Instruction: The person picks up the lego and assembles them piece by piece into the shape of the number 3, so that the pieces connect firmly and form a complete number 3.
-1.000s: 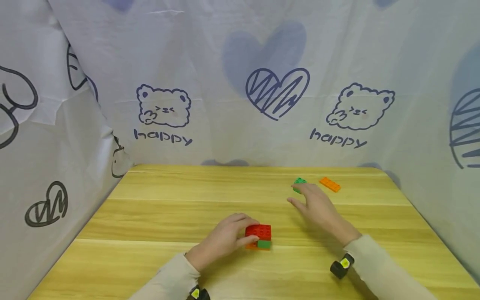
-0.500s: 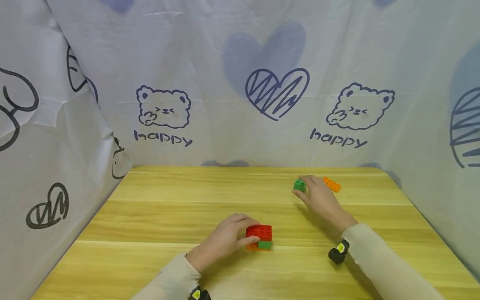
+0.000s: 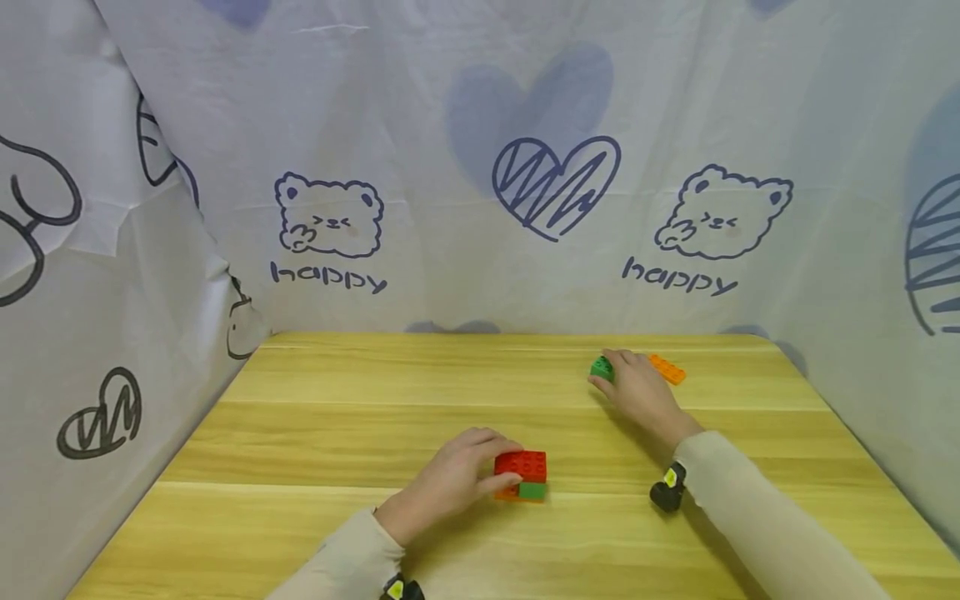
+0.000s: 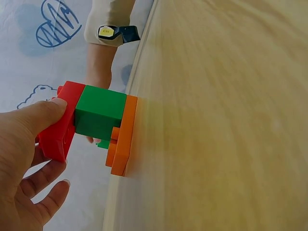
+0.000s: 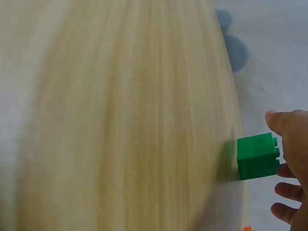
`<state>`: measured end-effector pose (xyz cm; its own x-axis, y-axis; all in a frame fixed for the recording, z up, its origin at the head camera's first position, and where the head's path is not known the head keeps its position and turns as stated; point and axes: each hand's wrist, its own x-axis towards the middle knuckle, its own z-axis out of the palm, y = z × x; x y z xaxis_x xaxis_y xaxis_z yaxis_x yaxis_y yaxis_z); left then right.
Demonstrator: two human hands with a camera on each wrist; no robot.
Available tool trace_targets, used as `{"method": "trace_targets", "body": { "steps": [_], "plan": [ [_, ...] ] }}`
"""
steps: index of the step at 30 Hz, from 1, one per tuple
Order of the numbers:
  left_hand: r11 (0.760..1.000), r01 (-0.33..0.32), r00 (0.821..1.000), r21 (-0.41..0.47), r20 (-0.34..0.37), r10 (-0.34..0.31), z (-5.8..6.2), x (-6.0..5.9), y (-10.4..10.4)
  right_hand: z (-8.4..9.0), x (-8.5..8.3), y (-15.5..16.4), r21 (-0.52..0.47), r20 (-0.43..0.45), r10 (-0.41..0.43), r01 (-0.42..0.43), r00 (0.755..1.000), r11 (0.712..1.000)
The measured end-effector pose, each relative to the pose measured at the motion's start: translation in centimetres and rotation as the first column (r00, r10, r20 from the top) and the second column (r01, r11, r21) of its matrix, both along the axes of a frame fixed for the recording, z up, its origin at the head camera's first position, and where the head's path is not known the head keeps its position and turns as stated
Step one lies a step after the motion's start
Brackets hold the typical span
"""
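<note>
My left hand [image 3: 446, 482] grips the red brick [image 3: 530, 465] on top of a small stack, its thumb laid on one side. Under the red brick sit a green brick [image 4: 102, 111] and an orange plate [image 4: 126, 139], which stands at the table surface. At the back right, my right hand [image 3: 639, 392] is around another green brick [image 3: 602, 368]. In the right wrist view a gap shows between the thumb and this green brick [image 5: 257, 156], and a finger is partly hidden behind it. The brick's base is at the tabletop.
An orange plate [image 3: 667, 369] lies just right of my right hand, near the back edge of the wooden table [image 3: 337, 442]. A printed cloth [image 3: 450, 275] hangs behind the table and along both sides.
My right hand has come lower around the far green brick, its thumb now at the near side. This brick looks slightly turned. The left hand and its stack have hardly moved.
</note>
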<state>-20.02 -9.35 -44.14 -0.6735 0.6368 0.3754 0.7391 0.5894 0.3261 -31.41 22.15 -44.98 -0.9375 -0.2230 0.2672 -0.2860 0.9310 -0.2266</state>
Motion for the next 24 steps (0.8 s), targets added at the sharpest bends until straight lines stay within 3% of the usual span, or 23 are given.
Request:
{"method": "trace_targets", "body": {
  "steps": [14,24],
  "plan": [
    [1.000,0.009,1.000,0.004,0.011,-0.009,0.0,0.0,0.0,-0.7,-1.2,0.5,-0.003,0.016,-0.040,0.040,0.999,0.999],
    [1.000,0.012,1.000,0.007,0.006,-0.012,0.0,0.0,0.0,-0.4,-0.8,0.5,-0.038,0.034,-0.046,0.047,0.998,0.998]
  ]
}}
